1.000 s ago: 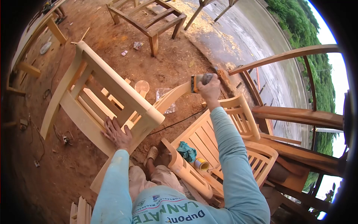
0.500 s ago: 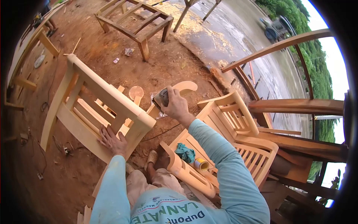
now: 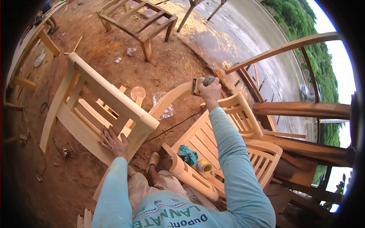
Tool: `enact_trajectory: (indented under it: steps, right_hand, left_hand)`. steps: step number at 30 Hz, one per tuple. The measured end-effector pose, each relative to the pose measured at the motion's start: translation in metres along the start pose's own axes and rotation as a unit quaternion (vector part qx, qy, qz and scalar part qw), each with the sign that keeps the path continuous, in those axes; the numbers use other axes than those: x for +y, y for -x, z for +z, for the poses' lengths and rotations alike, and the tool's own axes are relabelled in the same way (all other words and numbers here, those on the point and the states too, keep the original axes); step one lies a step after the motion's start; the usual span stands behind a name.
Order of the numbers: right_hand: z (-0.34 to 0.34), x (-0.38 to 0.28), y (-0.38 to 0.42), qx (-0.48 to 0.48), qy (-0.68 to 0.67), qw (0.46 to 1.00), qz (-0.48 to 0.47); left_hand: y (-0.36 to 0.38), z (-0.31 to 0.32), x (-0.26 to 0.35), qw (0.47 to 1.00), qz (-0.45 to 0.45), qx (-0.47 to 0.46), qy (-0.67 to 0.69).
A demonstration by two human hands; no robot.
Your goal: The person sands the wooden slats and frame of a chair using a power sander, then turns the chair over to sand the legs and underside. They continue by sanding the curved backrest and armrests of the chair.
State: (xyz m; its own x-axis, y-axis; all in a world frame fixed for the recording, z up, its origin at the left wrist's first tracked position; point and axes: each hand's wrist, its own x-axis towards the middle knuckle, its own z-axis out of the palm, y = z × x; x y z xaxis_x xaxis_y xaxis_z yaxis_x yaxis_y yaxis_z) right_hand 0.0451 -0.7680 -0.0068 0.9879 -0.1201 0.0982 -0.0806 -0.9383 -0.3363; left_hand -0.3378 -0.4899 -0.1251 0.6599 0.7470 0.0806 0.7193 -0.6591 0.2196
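Observation:
My left hand (image 3: 115,143) lies with fingers spread on the pale wooden chair (image 3: 102,87), which is tipped on its side to the left. In my right hand (image 3: 210,92) is a power sander (image 3: 198,86) with an orange body and a dark top. The sander sits at the far end of a curved armrest (image 3: 173,95) that sticks out from the chair. A thin dark cord (image 3: 176,124) runs below the armrest toward the right hand.
A second pale wooden chair (image 3: 197,136) stands at right, bearing a teal cloth (image 3: 188,154) and a yellow-rimmed roll or can (image 3: 204,166). A wooden frame (image 3: 146,32) stands at the back. Clear plastic (image 3: 167,110) and a round wooden piece (image 3: 138,92) are near the armrest.
My right hand has moved the sander outward along the armrest, from near the chair to its curved far end. My left hand has stayed in place. The vehicle on the road has moved.

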Motion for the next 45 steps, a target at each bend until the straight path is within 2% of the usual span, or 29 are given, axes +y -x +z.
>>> enact_trajectory:
  steps: [2,9,12,17,25,39,45]
  right_hand:
    - [0.003,-0.003,-0.002,-0.001,0.006,0.999,0.033]
    - [0.016,-0.029,0.051,-0.072,-0.01,0.964,-0.254]
    - [0.011,-0.035,0.079,-0.153,-0.041,0.949,-0.274]
    - [0.0,-0.045,0.127,-0.228,-0.046,0.909,-0.345]
    - [0.0,-0.046,0.153,-0.241,-0.067,0.882,-0.4]
    - [-0.003,-0.048,0.16,-0.25,-0.083,0.868,-0.421]
    - [-0.009,-0.096,0.126,-0.344,-0.013,0.815,-0.466]
  left_hand:
    - [0.0,0.0,0.001,1.0,-0.002,0.0,0.0]
    - [0.0,0.001,0.0,1.0,0.004,0.017,0.006]
    - [0.001,0.002,-0.001,1.0,0.004,0.01,0.013]
    - [0.001,0.001,0.001,1.0,0.0,0.014,0.008]
    - [0.001,0.0,0.0,1.0,0.0,0.019,0.003]
    - [0.0,-0.001,0.001,1.0,-0.002,0.016,0.01]
    - [0.0,-0.004,0.003,1.0,-0.004,0.013,0.015]
